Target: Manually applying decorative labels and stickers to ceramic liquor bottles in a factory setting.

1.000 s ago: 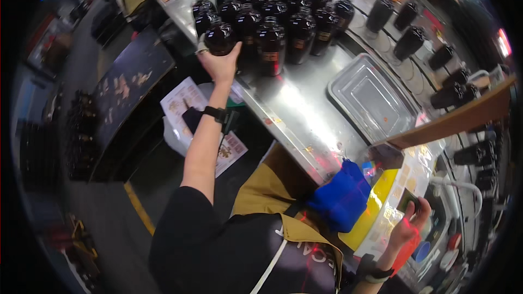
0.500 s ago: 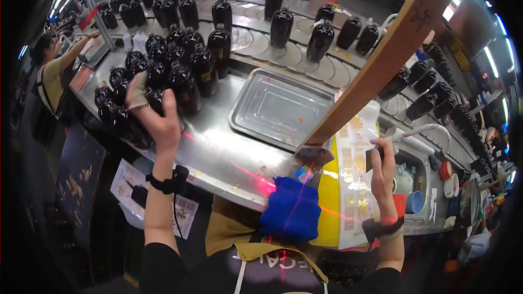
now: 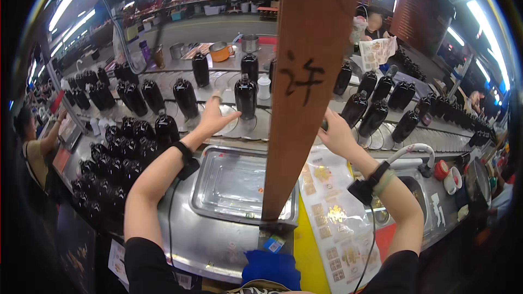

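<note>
My left hand (image 3: 217, 120) reaches over the tray toward the conveyor, its thumb and fingers apart with nothing between them. Just right of its thumb a dark glossy bottle (image 3: 246, 99) stands upright on the conveyor; another dark bottle (image 3: 186, 99) is left of the hand. My right hand (image 3: 339, 135) is at the right edge of the wooden post (image 3: 305, 92), its fingers curled round a small dark greenish thing that I cannot make out. The post hides part of those fingertips.
A metal tray (image 3: 231, 185) lies on the steel counter beside a crowd of dark bottles (image 3: 128, 147). Sheets of gold labels (image 3: 335, 215) cover a yellow board (image 3: 311, 247). Right of them are a tap (image 3: 417, 149) and sink. People work at both sides.
My view has tipped up toward the conveyor. My left hand has left the crowd of bottles and reached right to the conveyor. My right hand has moved forward to the post.
</note>
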`<action>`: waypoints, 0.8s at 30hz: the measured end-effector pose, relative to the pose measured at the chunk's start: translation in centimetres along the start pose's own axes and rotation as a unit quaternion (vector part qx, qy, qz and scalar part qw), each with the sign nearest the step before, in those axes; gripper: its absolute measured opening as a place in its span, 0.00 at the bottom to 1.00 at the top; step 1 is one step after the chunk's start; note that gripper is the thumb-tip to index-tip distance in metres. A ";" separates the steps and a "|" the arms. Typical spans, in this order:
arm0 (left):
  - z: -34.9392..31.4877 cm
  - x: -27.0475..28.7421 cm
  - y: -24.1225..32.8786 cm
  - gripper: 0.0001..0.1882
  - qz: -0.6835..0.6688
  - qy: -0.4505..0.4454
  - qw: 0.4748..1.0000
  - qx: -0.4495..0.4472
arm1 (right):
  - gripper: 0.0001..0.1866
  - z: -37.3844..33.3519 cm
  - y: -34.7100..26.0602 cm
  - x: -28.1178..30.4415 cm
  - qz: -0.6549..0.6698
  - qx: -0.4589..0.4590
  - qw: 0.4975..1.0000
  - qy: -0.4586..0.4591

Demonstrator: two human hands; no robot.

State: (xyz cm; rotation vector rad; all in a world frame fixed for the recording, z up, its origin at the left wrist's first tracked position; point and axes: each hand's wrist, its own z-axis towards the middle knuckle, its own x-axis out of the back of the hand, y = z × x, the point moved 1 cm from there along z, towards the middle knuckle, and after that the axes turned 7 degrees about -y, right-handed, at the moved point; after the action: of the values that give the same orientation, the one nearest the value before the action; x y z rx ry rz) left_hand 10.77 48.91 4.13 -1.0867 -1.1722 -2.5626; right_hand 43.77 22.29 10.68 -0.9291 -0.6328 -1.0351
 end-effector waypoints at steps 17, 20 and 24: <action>11.4 -14.5 5.9 0.41 -0.089 0.151 0.984 0.037 | 0.35 9.4 7.7 -4.5 -0.186 -0.126 0.974 0.026; 10.2 -15.7 8.2 0.41 -0.116 0.134 0.984 0.013 | 0.35 8.7 7.8 -1.9 -0.200 -0.186 0.961 -0.049; 8.3 -15.5 8.4 0.38 -0.143 0.087 0.986 -0.012 | 0.34 8.7 8.6 -0.3 -0.255 -0.211 0.939 -0.094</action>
State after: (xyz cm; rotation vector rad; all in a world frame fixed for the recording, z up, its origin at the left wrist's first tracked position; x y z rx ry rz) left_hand 30.04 46.14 2.78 -0.7231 -1.3395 -2.8203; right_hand 51.39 31.85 11.72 -1.2850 -0.8568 -1.6010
